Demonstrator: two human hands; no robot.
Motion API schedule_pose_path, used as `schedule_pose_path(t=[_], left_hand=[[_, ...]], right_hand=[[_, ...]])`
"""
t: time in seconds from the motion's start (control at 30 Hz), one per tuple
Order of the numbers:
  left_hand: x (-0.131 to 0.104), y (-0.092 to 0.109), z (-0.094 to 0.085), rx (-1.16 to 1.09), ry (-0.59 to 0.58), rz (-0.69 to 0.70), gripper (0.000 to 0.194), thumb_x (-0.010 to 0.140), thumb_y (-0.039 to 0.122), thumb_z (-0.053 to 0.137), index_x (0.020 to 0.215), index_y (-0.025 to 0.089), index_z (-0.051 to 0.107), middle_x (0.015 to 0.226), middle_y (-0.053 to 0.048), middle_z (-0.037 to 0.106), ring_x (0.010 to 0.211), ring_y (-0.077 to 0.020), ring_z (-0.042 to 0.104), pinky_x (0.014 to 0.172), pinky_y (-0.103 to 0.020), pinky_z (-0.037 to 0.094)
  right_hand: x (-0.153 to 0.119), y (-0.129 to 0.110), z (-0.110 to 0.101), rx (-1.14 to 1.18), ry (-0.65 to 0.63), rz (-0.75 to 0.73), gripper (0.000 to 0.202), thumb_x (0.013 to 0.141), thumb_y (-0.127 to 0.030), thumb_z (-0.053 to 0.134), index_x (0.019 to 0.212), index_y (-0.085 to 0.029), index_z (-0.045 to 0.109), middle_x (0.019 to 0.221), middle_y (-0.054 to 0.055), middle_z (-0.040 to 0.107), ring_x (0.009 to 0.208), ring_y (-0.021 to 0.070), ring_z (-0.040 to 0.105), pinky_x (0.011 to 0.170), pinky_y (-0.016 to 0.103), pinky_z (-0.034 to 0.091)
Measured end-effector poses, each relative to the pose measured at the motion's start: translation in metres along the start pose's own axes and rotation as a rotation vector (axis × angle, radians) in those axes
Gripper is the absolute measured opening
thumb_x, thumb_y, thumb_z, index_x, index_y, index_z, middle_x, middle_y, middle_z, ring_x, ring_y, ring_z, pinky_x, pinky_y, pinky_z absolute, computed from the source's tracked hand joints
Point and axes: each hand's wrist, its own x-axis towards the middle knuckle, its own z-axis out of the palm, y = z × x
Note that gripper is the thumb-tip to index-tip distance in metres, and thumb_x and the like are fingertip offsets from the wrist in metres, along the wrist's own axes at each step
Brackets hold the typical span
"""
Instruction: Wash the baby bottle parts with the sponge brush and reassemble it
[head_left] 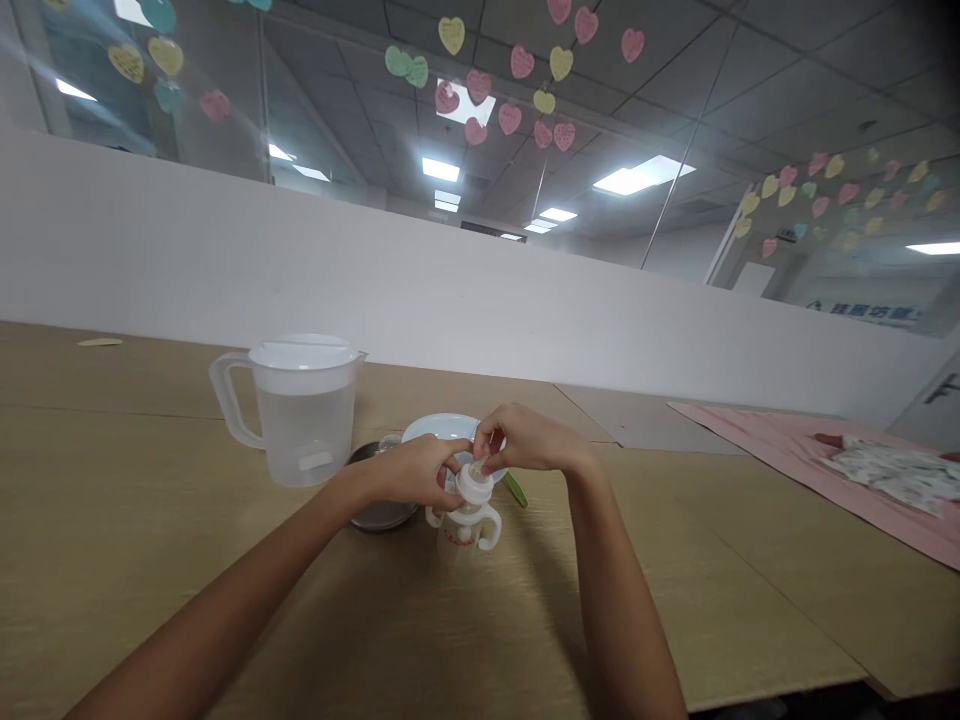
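A clear baby bottle [455,545] with white side handles and a white collar stands upright on the table in front of me. My left hand [424,470] grips the bottle at its collar from the left, thumb towards me. With its fingertips pinched, my right hand [517,440] holds the clear nipple [477,468] at the top of the collar. Behind my hands sits a white bowl [435,425], partly covered by them. A round metal dish [382,515] lies left of the bottle, under my left forearm. Something green [515,489] sticks out at the right.
A translucent lidded pitcher [306,420] holding clear liquid stands at the left. On the right, a pink cloth [739,425] carries a doll-like figure in patterned clothing [889,472]. A flat pale piece [100,342] lies far left. The white wall [450,300] borders the table's back.
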Motion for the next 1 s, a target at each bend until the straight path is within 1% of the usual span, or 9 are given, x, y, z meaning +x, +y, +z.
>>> schedule_pose_path(t=[0.1,0.27,0.4,0.47,0.57,0.63,0.73,0.83,1.0], left_hand=[[0.001,0.000,0.000,0.025,-0.001,-0.003,0.038,0.067,0.033,0.056,0.102,0.021,0.051,0.073,0.003,0.062,0.068,-0.0146,0.057,0.056,-0.021,0.037],[0.004,-0.007,0.000,0.114,0.025,0.013,0.037,0.065,0.039,0.061,0.096,0.020,0.055,0.079,0.000,0.060,0.074,-0.0162,0.057,0.058,-0.021,0.038],[0.007,-0.014,0.004,0.112,0.021,-0.026,0.047,0.058,0.043,0.068,0.097,0.019,0.055,0.091,-0.003,0.060,0.080,-0.0196,0.057,0.063,-0.024,0.040],[0.009,-0.016,0.009,0.023,-0.007,0.008,0.048,0.057,0.041,0.070,0.097,0.019,0.055,0.097,-0.003,0.061,0.084,-0.0201,0.057,0.067,-0.025,0.042],[0.012,-0.019,0.016,-0.107,-0.054,0.068,0.042,0.058,0.034,0.071,0.094,0.019,0.056,0.097,-0.001,0.063,0.086,-0.0191,0.058,0.070,-0.024,0.043],[0.013,-0.022,0.018,-0.151,-0.069,0.066,0.043,0.058,0.030,0.070,0.097,0.019,0.056,0.096,-0.001,0.063,0.085,-0.0188,0.059,0.071,-0.024,0.043],[0.013,-0.025,0.017,-0.165,-0.094,0.028,0.052,0.057,0.026,0.069,0.105,0.018,0.051,0.098,-0.002,0.062,0.086,-0.0188,0.058,0.071,-0.025,0.044],[0.012,-0.027,0.013,-0.141,-0.119,0.007,0.061,0.057,0.027,0.070,0.112,0.018,0.045,0.103,-0.003,0.059,0.088,-0.0188,0.057,0.072,-0.024,0.043],[0.011,-0.029,0.010,-0.142,-0.191,0.007,0.055,0.064,0.033,0.065,0.113,0.019,0.044,0.106,-0.004,0.057,0.093,-0.0183,0.054,0.076,-0.024,0.042]], right_hand=[[0.000,-0.004,0.001,-0.036,0.014,0.032,0.007,0.060,-0.013,0.067,0.067,-0.014,0.066,0.065,0.000,0.062,0.061,0.0099,0.053,0.055,0.020,0.039],[0.003,-0.008,0.006,-0.042,-0.006,0.036,0.010,0.058,-0.007,0.065,0.065,-0.014,0.067,0.062,-0.001,0.061,0.058,0.0092,0.053,0.052,0.018,0.038],[0.009,-0.006,0.012,-0.036,-0.029,0.009,0.019,0.056,0.000,0.061,0.065,-0.014,0.068,0.065,0.000,0.063,0.061,0.0096,0.054,0.053,0.017,0.039],[0.011,-0.004,0.014,-0.020,-0.042,-0.013,0.024,0.056,0.002,0.056,0.066,-0.015,0.069,0.066,0.000,0.064,0.062,0.0095,0.055,0.054,0.016,0.040],[0.014,-0.001,0.014,-0.014,-0.054,-0.038,0.027,0.058,0.004,0.050,0.063,-0.015,0.068,0.064,-0.001,0.064,0.060,0.0090,0.055,0.054,0.016,0.039],[0.015,0.001,0.014,-0.016,-0.060,-0.056,0.027,0.058,0.003,0.049,0.063,-0.015,0.068,0.063,-0.001,0.064,0.060,0.0088,0.055,0.054,0.016,0.039],[0.017,0.004,0.013,0.011,-0.087,-0.088,0.027,0.058,0.003,0.050,0.065,-0.015,0.069,0.065,-0.001,0.064,0.061,0.0087,0.055,0.055,0.016,0.040],[0.020,0.008,0.013,0.040,-0.108,-0.115,0.027,0.059,0.002,0.051,0.068,-0.015,0.069,0.068,-0.001,0.065,0.064,0.0092,0.056,0.058,0.016,0.041],[0.021,0.012,0.013,0.061,-0.112,-0.124,0.026,0.059,0.000,0.051,0.069,-0.015,0.070,0.067,0.000,0.065,0.066,0.0104,0.057,0.061,0.017,0.043]])
